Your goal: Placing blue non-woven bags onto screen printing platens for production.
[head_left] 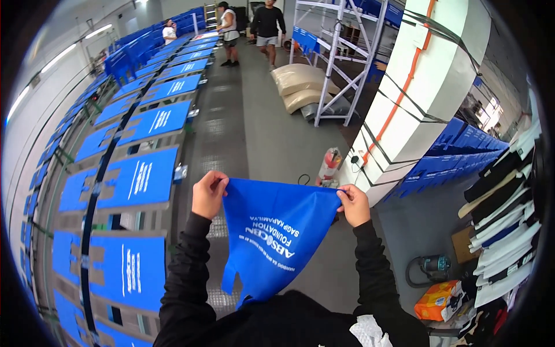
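A blue fabric bag (260, 214) with white print hangs stretched between my hands in front of my body. My left hand (209, 194) pinches its upper left corner. At the upper right corner, the fingers of my right hand (353, 205) are closed on the fabric edge. The bag's lower end, with a cut-out handle shape, drapes down toward my black top. To my left, several similar blue printed pieces (128, 272) lie flat on a long row of boards.
Left of the aisle runs the long printing table (163, 220). A white pillar (399, 98) with an orange pipe stands at right, near a fire extinguisher (330, 165). Hung shirts (509, 231), a vacuum (430, 269) and an orange bag (438, 302) are further right. Several people (268, 29) are ahead.
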The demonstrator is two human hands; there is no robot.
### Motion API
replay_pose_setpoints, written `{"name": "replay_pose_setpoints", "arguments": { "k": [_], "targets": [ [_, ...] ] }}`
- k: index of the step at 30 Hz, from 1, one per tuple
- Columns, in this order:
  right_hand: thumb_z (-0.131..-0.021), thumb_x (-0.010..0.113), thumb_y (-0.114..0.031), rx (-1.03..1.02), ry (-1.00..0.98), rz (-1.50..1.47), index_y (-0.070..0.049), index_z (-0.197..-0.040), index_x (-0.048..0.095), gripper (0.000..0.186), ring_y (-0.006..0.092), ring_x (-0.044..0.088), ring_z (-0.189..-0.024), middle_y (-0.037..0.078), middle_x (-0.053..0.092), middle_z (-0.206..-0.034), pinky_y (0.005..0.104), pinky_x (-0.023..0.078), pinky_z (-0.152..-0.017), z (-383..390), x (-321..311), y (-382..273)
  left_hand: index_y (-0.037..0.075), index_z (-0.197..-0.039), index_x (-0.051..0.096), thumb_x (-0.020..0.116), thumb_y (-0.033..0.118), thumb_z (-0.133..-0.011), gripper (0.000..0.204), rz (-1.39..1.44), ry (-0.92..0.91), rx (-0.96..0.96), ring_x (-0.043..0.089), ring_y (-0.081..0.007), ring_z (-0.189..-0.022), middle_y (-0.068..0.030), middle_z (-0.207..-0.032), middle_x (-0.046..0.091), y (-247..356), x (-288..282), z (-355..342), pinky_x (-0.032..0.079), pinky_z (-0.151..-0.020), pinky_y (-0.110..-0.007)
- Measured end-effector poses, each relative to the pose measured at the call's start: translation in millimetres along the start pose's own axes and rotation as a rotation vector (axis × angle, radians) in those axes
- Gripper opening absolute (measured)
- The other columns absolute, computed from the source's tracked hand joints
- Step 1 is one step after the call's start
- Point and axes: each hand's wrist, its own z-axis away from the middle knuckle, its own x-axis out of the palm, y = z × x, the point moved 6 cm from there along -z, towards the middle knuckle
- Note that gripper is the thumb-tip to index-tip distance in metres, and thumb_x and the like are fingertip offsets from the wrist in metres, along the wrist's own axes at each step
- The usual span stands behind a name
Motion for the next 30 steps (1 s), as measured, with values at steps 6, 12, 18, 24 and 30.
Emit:
{"name": "replay_pose_setpoints", "arguments": {
  "k": [6, 12, 18, 24, 30],
  "targets": [
    [-0.087, 0.060, -0.001, -0.037, 0.100, -0.040, 0.003, -0.102, 0.063, 0.016, 0.0078, 0.057, -0.065, 0.003, 0.064, -0.080, 0.0208, 0.048, -0.061, -151.9, -30.4, 34.4, -0.001, -0.092, 0.060, 0.060, 0.004, -0.088, 0.006, 0.094, -0.105, 0.026, 0.060, -0.0080, -0.063, -0.0037, -0.073, 0.063, -50.6, 85.5, -191.6, 0.047, -0.057, -0.022],
    [-0.087, 0.059, 0.000, -0.030, 0.176, -0.079, 0.004, -0.100, 0.063, 0.014, 0.0089, 0.061, -0.069, 0.006, 0.065, -0.083, 0.0220, 0.051, -0.062, -310.1, -47.4, 88.0, -0.001, -0.092, 0.060, 0.061, 0.004, -0.088, 0.007, 0.102, -0.150, 0.088, 0.061, -0.0081, -0.064, -0.0034, -0.073, 0.063, -102.2, 168.9, -351.8, 0.048, -0.058, -0.022],
    [-0.087, 0.058, 0.002, -0.088, 0.203, -0.153, 0.004, -0.097, 0.060, 0.010, 0.0103, 0.063, -0.072, 0.005, 0.064, -0.084, 0.0230, 0.052, -0.067, -475.9, -44.2, 116.0, -0.002, -0.092, 0.060, 0.060, 0.002, -0.089, 0.005, 0.142, -0.102, -0.003, 0.060, -0.0079, -0.066, -0.0027, -0.074, 0.062, -160.2, 217.3, -468.0, 0.049, -0.062, -0.022],
    [-0.088, 0.059, 0.000, -0.084, 0.179, -0.071, 0.003, -0.095, 0.062, 0.009, 0.0093, 0.062, -0.073, 0.004, 0.064, -0.082, 0.0231, 0.052, -0.068, -625.7, -43.4, 156.3, -0.002, -0.091, 0.059, 0.058, 0.001, -0.090, 0.004, 0.177, -0.117, -0.038, 0.059, -0.0075, -0.068, -0.0025, -0.074, 0.061, -231.6, 274.7, -583.0, 0.048, -0.063, -0.022],
    [-0.087, 0.060, -0.001, -0.059, 0.264, -0.033, 0.002, -0.094, 0.062, 0.009, 0.0095, 0.062, -0.069, 0.004, 0.064, -0.081, 0.0227, 0.051, -0.065, -771.2, -77.8, 197.9, -0.003, -0.092, 0.059, 0.059, 0.002, -0.089, 0.006, 0.221, -0.202, -0.037, 0.060, -0.0085, -0.068, -0.0030, -0.075, 0.062, -283.4, 373.5, -745.7, 0.048, -0.062, -0.022]
  ]
}}
